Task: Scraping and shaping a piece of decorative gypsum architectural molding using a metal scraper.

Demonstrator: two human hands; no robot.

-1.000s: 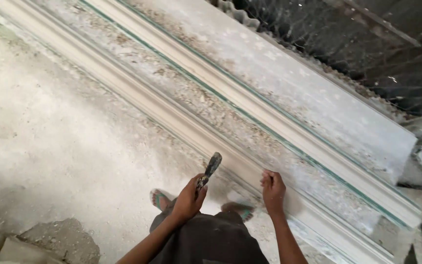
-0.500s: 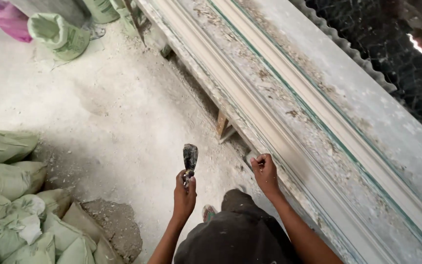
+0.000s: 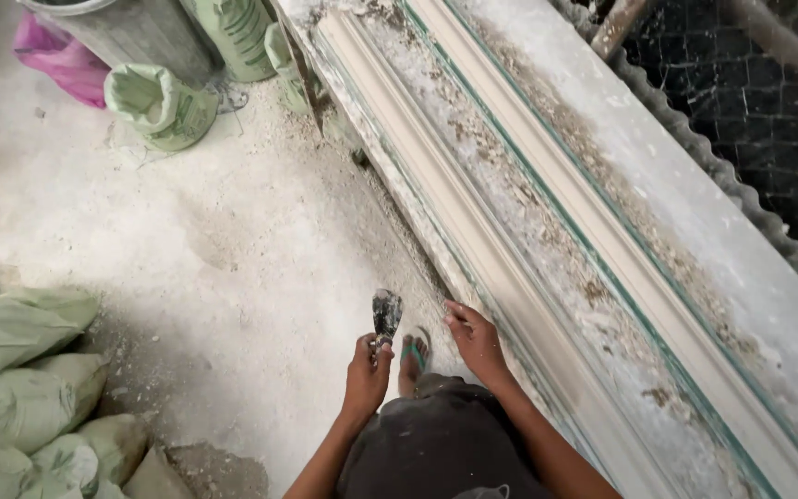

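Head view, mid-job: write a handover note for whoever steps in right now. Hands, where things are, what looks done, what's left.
Left hand: gripped on a putty knife, blade up, held over the dusty floor, clear of the work.
Right hand: empty, fingers resting at the near edge of the long plaster moulding on the bench.
Done: moulding profile looks cast and formed along its length.
Left: crumbs and residue lie along the bench beside the moulding; the blade is not yet on it.
Nearby: green sacks on the floor, bucket at the far end.

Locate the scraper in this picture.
In the head view, the scraper is low and centre, gripped in the left hand, blade up over the dusty floor, beside the long bench.
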